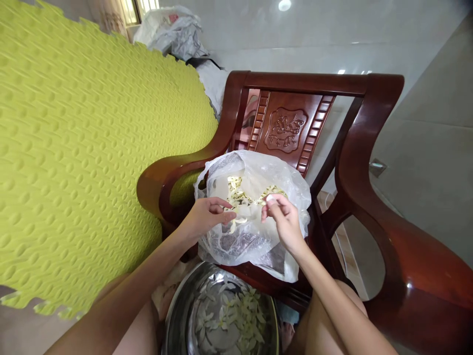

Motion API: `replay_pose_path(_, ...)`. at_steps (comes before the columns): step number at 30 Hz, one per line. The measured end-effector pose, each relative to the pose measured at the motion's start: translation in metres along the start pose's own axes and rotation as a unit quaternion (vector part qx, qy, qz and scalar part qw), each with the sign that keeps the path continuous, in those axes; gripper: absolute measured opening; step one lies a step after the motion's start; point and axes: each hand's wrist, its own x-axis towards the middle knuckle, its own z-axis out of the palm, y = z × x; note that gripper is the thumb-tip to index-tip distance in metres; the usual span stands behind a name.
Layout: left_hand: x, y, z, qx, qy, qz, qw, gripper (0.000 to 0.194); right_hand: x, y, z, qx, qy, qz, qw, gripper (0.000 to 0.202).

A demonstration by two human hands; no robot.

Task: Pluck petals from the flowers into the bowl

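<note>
My left hand [209,217] is over the middle of a white plastic bag [254,246], thumb and fingers curled close around a pale flower [239,220] at their tips. To its right, my right hand [283,217] is raised in a pinch; whatever is between thumb and forefinger is too small to make out. Inside the open bag, yellowish-white blossoms [234,186] lie in two small heaps, one partly hidden behind my right fingers. Below, between my legs, a round steel basin [181,301] holds several loose white flowers [246,315], mostly gathered on its right side.
The bag rests on the seat of a dark red carved wooden chair [284,130], with a broad armrest on each side. A large yellow foam mat [92,148] stands along the left. Behind it, plastic bags [177,32] are piled near the tiled wall [277,34].
</note>
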Motion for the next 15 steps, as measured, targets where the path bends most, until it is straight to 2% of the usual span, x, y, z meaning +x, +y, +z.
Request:
replay_pose_path(2, 0.004, -0.003, -0.008, 0.094, 0.055, 0.035, 0.993, 0.026, 0.007, 0.002, -0.005, 0.053, 0.076, 0.021, 0.996, 0.019)
replay_pose_path(4, 0.006, -0.005, -0.016, 0.206, 0.118, 0.068, 0.969, 0.022, 0.013, 0.002, -0.013, 0.097, 0.136, 0.037, 0.985, 0.020)
replay_pose_path(5, 0.006, -0.006, -0.020, 0.250, 0.132, 0.076, 0.956, 0.021, 0.015, 0.000, -0.017, 0.106, 0.152, 0.040, 0.982, 0.020)
replay_pose_path(6, 0.005, -0.005, -0.023, 0.277, 0.119, 0.075, 0.950, 0.019, 0.016, -0.002, -0.021, 0.103, 0.146, 0.045, 0.983, 0.019)
replay_pose_path(7, 0.004, -0.005, -0.026, 0.286, 0.073, 0.069, 0.953, 0.018, 0.016, -0.006, -0.024, 0.088, 0.114, 0.054, 0.988, 0.018)
replay_pose_path(8, 0.002, -0.004, -0.028, 0.279, 0.003, 0.058, 0.959, 0.017, 0.015, -0.010, -0.027, 0.062, 0.055, 0.071, 0.994, 0.018)
replay_pose_path(10, -0.001, -0.004, -0.029, 0.249, -0.147, 0.039, 0.956, 0.018, 0.011, -0.016, -0.029, -0.011, -0.127, 0.116, 0.985, 0.019)
replay_pose_path(11, -0.002, -0.005, -0.028, 0.243, -0.187, 0.033, 0.951, 0.020, 0.008, -0.018, -0.029, -0.048, -0.218, 0.129, 0.966, 0.021)
replay_pose_path(12, -0.002, -0.007, -0.026, 0.245, -0.197, 0.029, 0.949, 0.023, 0.005, -0.018, -0.027, -0.082, -0.288, 0.131, 0.945, 0.026)
replay_pose_path(13, 0.000, -0.011, -0.022, 0.255, -0.182, 0.027, 0.949, 0.023, 0.003, -0.016, -0.025, -0.112, -0.330, 0.120, 0.930, 0.031)
replay_pose_path(15, 0.009, -0.023, -0.012, 0.279, -0.129, 0.025, 0.951, 0.016, 0.002, -0.010, -0.022, -0.149, -0.335, 0.090, 0.926, 0.032)
